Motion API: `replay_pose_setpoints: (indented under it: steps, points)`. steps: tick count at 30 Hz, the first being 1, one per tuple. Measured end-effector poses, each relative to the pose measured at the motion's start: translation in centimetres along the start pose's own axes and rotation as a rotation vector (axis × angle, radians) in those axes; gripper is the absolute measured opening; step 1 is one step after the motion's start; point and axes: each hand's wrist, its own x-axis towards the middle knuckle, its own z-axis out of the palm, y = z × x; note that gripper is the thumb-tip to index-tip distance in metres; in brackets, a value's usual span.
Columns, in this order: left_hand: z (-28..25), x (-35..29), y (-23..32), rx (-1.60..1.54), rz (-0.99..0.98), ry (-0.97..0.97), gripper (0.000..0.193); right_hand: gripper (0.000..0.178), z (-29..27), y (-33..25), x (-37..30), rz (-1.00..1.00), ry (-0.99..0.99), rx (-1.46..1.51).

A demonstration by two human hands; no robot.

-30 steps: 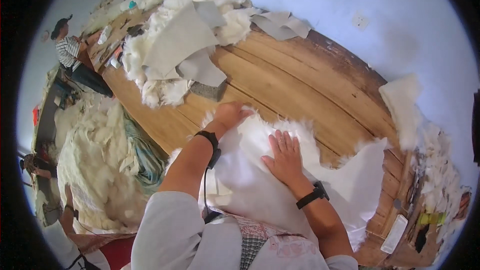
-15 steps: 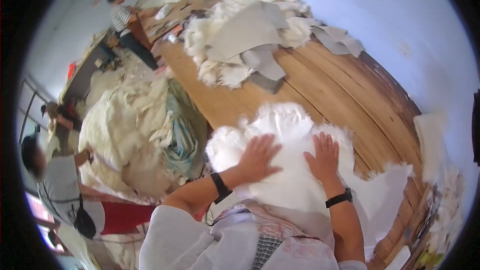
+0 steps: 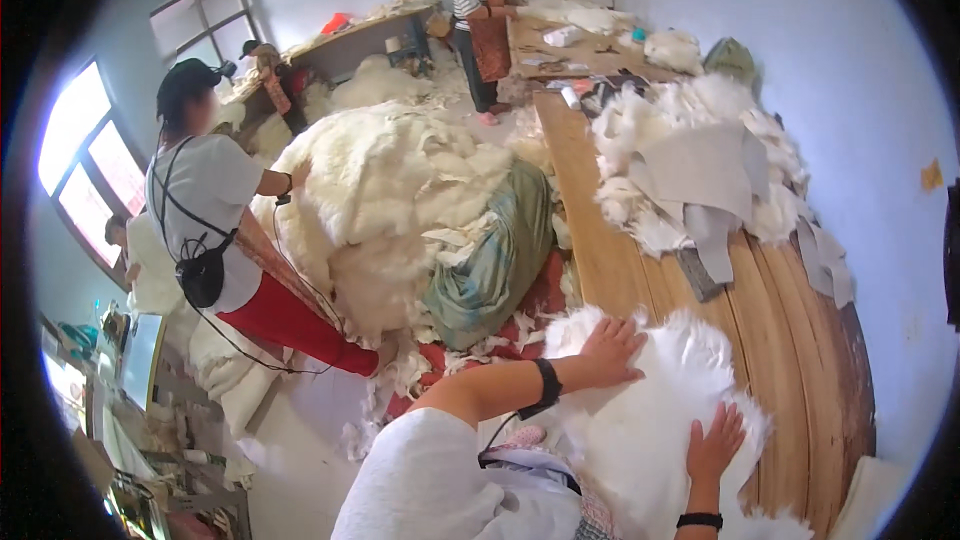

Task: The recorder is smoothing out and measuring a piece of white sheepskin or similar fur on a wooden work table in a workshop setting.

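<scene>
A white furry sheepskin (image 3: 640,410) lies spread on the near end of the wooden table, its fluffy edge showing along the far side. My left hand (image 3: 608,352) rests on its far left part, palm down with fingers stretched. Closer to the right edge of the skin, my right hand (image 3: 714,442) also lies flat, fingers spread. Neither hand grips anything. Dark bands circle both my wrists. The near part of the skin is partly hidden by my body and arms.
Beyond the skin, the plank table (image 3: 640,270) carries a heap of fleeces (image 3: 640,130) with grey sheets (image 3: 700,165) and a grey block (image 3: 697,275). On the left stand a big fleece pile (image 3: 390,170), a green sack (image 3: 490,260) and a co-worker (image 3: 205,190) touching the pile.
My view has swung left, bringing the co-worker, windows and fleece pile further into the picture. Both hands remain flat on the sheepskin. The striped-shirt person still stands at the far table.
</scene>
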Motion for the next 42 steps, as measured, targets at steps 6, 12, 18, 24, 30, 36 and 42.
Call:
replay_pose_setpoints:
  steps: [6, 12, 18, 24, 30, 36, 42]
  points:
    - [-1.4, 4.8, 2.6, -0.014, -0.145, -0.078, 0.082, 0.065, 0.6, 0.9, 0.3, -0.016, 0.011, -0.019]
    - [0.4, 6.7, 1.5, -0.173, -0.162, -0.081, 0.070, 0.064, 1.0, 1.1, 0.2, -0.029, 0.046, -0.015]
    - [1.7, 7.0, 0.7, -0.260, -0.108, -0.013, 0.056, 0.065, 1.7, 2.0, 0.0, -0.055, 0.083, -0.032]
    - [0.7, 7.3, -0.2, -0.369, -0.111, 0.006, 0.050, 0.065, 1.1, 1.4, 0.4, -0.026, 0.031, -0.013]
    - [1.4, 7.8, -1.9, -0.348, 0.032, 0.051, 0.051, 0.064, 0.9, 1.1, 0.4, -0.037, 0.037, -0.028]
    - [0.4, 6.7, -1.2, -0.436, -0.019, 0.100, 0.044, 0.064, 1.1, 1.3, 0.2, -0.047, 0.062, -0.035]
    - [-0.2, 6.3, -1.0, -0.459, -0.029, 0.116, 0.039, 0.065, 1.8, 1.8, 0.1, -0.049, 0.080, -0.053]
